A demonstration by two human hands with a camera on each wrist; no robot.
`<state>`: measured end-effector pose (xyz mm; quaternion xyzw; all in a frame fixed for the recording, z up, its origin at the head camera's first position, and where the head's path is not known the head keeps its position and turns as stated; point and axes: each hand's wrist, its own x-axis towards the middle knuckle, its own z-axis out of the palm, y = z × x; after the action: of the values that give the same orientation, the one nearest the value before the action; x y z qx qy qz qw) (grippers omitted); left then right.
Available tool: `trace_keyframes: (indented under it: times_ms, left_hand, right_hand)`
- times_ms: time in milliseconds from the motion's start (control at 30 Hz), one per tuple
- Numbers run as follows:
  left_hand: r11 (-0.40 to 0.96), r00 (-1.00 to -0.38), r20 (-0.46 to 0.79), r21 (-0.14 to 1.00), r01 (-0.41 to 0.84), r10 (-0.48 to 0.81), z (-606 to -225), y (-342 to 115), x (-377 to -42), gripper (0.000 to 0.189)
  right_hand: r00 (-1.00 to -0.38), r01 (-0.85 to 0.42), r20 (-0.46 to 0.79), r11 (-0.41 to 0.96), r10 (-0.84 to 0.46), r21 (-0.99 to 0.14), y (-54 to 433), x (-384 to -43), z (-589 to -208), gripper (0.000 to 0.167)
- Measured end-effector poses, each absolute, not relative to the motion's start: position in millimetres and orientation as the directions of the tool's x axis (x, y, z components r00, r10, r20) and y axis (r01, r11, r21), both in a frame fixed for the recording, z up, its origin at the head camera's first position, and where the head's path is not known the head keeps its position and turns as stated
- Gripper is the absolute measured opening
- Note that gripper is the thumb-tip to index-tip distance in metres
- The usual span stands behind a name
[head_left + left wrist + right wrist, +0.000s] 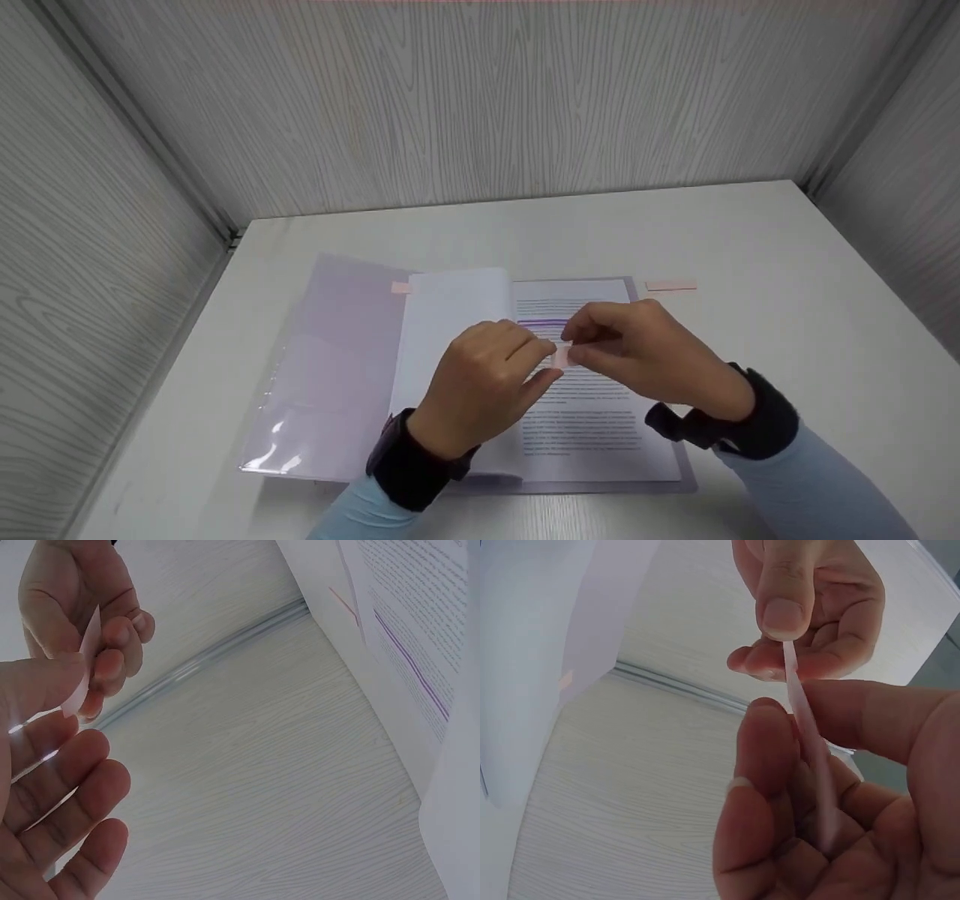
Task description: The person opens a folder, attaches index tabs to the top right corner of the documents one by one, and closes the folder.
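Between the two hands is a small pink sticky note (562,357), held above an open folder of printed pages. My left hand (487,375) pinches one end between thumb and forefinger. The other end is pinched by my right hand (652,356). In the right wrist view the sticky note (807,727) appears nearly edge-on, its lower end reaching toward the right palm. Beneath the hands lies a printed page (585,420) with purple highlighted lines near its top. A turned white sheet (457,300) lies left of it, partly covered by the left hand.
The folder's translucent purple cover (322,390) is spread to the left. A pink tab (401,288) sticks out at the turned sheet's left edge. Beyond the folder's upper right corner a pink strip (671,286) lies on the white table (795,300). Wood-grain panels (480,97) enclose the table.
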<state>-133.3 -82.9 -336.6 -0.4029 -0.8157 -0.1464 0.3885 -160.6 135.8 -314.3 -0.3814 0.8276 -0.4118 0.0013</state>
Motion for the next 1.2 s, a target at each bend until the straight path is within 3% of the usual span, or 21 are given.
trace_keyframes:
  times_ms: [267, 500, 667, 900, 1200]
  left_hand:
    - [0.661, -0.424, 0.731, -0.048, 0.749, 0.534, -340, -78, -132, 0.013]
    - [0.647, -0.439, 0.688, -0.057, 0.761, 0.577, -343, -70, -123, 0.014]
    - [0.589, -0.444, 0.552, -0.109, 0.801, 0.706, -353, -59, -118, 0.013]
    - [0.558, -0.493, 0.352, -0.107, 0.823, 0.795, -369, -46, -113, 0.019]
    - [0.615, -0.615, 0.021, -0.034, 0.788, 0.788, -385, -39, -113, 0.031]
  right_hand:
    - [-0.718, -0.630, 0.296, 0.409, -0.629, -0.659, 129, -170, -326, 0.011]
    - [-0.770, -0.586, 0.280, 0.461, -0.574, -0.667, 136, -193, -335, 0.009]
    - [-0.837, -0.516, 0.254, 0.547, -0.485, -0.659, 149, -223, -348, 0.007]
    - [-0.933, -0.300, 0.062, 0.671, -0.354, -0.678, 174, -277, -373, 0.010]
    - [-0.967, -0.051, -0.135, 0.683, -0.217, -0.729, 189, -314, -400, 0.021]
